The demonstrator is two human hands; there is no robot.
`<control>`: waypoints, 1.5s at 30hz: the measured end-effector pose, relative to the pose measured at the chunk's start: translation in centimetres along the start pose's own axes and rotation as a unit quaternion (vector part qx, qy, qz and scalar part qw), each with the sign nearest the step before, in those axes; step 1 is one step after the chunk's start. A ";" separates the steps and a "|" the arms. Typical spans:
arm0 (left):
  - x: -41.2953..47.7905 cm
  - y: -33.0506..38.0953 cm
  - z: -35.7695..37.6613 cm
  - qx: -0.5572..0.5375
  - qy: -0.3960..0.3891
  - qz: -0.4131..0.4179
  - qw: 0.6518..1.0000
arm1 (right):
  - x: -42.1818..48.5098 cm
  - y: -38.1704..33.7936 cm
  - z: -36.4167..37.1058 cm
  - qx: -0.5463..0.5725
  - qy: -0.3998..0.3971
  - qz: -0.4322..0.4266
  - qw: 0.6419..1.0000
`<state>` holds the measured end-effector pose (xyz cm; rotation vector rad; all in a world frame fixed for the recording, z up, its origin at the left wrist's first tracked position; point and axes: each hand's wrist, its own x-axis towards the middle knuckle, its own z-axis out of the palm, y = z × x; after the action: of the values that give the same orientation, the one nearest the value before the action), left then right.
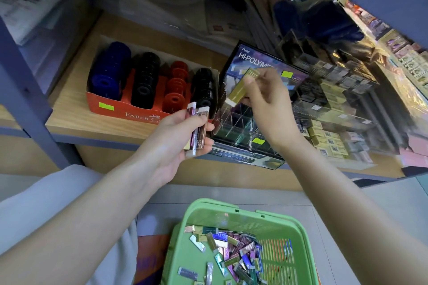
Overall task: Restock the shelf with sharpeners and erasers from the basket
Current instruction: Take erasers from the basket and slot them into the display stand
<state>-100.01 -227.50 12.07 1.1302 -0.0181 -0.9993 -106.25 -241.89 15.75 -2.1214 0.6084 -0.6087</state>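
My right hand (pixel 266 102) pinches a slim gold-sleeved eraser (pixel 239 89), tilted, just above the clear divided compartments of the black eraser display box (pixel 250 62) on the wooden shelf (pixel 76 109). A small bunch of slim erasers (pixel 198 127) with pink and copper sleeves sticks up out of my left hand (pixel 176 143), in front of the shelf edge. Below, a green basket (pixel 199 215) on the floor holds several loose erasers (pixel 234 254) in metallic colours. Left on the shelf, a red tray (pixel 111 109) carries rows of blue, black and red round sharpeners (pixel 146 81).
A blue metal upright (pixel 25 90) frames the shelf at left. Stacks of small boxed goods (pixel 328 136) fill the shelf to the right of the display box. Plastic-wrapped stock (pixel 185 2) lies at the back. My grey-clad knee (pixel 58 192) is at lower left.
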 end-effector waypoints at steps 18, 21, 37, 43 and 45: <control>0.1 0.2 -0.3 0.037 -0.002 -0.003 0.999 | 0.3 0.6 -2.5 -0.342 -0.097 -0.110 0.928; 0.2 0.2 -0.3 0.036 -0.002 -0.005 0.999 | 0.5 0.4 -2.0 -0.298 -0.125 -0.078 0.943; 0.4 0.4 -0.2 0.021 -0.026 0.008 0.999 | 0.1 1.7 0.4 -0.335 -0.045 -0.128 0.932; 0.5 0.2 -0.5 0.114 -0.047 0.051 0.991 | -2.2 -0.3 0.4 -0.188 -0.038 -0.038 0.981; 0.3 0.1 -0.4 0.150 -0.065 0.067 0.984 | -3.0 -0.7 0.3 -0.147 -0.083 0.014 0.986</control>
<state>-99.54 -227.41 11.85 1.3161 -0.3554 -0.9674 -108.26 -239.53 15.51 -2.4043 0.6656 -0.3358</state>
